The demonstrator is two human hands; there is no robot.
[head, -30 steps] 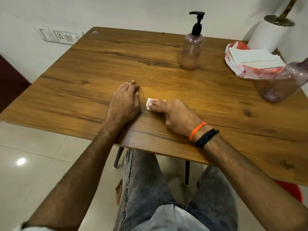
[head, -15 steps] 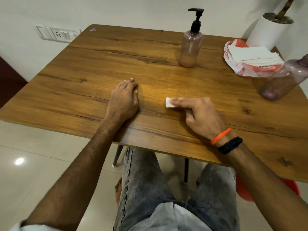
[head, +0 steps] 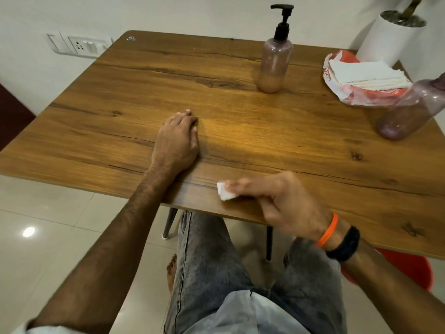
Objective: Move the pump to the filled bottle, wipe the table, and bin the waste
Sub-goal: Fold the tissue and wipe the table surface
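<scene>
My right hand (head: 286, 203) pinches a small white tissue (head: 225, 193) near the front edge of the wooden table (head: 149, 97); the hand is blurred with motion. My left hand (head: 177, 141) rests flat on the table, fingers straight, holding nothing. A translucent bottle with a black pump (head: 275, 57) stands upright at the back, holding some liquid at the bottom. A second purple-tinted bottle (head: 409, 109) with no pump in view stands at the right edge.
A stack of white tissues on a red-and-white plastic bag (head: 361, 78) lies at the back right. Behind it stands a white plant pot (head: 390, 39). A red bin (head: 409, 268) shows under the table's right side. My knees are below the front edge.
My right hand has drawn the tissue back toward me and to the right, from beside the left hand to the table's front edge. The left hand has stayed put.
</scene>
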